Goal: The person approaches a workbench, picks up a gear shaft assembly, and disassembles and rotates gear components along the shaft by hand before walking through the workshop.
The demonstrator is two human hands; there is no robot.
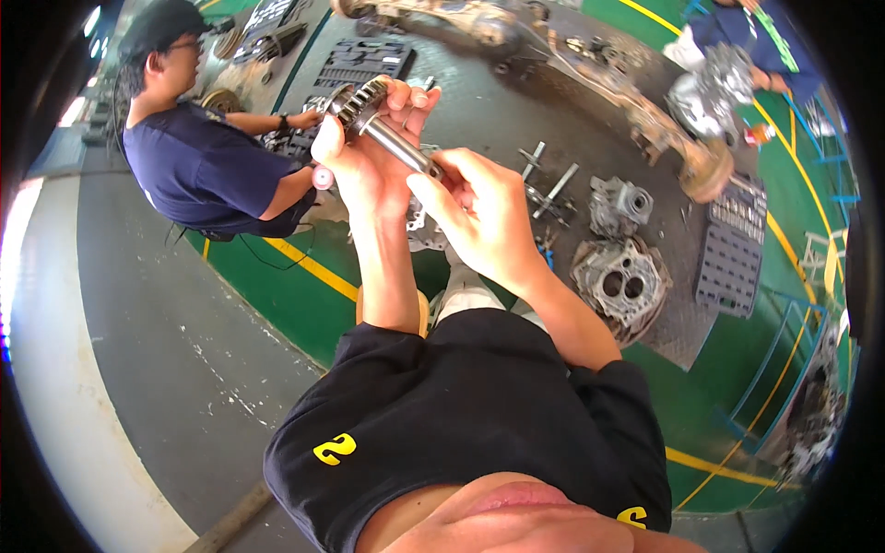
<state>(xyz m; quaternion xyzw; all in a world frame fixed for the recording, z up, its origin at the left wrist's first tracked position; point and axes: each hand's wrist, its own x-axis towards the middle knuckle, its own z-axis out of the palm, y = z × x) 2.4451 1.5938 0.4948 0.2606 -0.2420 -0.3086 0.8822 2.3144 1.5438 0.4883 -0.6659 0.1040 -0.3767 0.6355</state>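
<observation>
A steel gear shaft (398, 145) is held up over the near edge of the workbench, tilted with its toothed gear at the upper left. Around the gear end curl the fingers of my left hand (369, 180), its palm turned up under the shaft. My right hand (489, 212) pinches the plain lower end of the shaft between thumb and fingers. Partly hidden below my hands is a grey metal casting (422, 230). Just right of my right hand, a metal puller-like tool with bars (553, 189) lies on the bench.
On the dark workbench (461, 88) lie a long rusty axle (590, 78), a small gearbox housing (619, 207) and a round housing with two bores (625, 281). Tool cases (730, 267) sit at the right and far left. A co-worker (198, 157) stands at left, another person (784, 46) at far right.
</observation>
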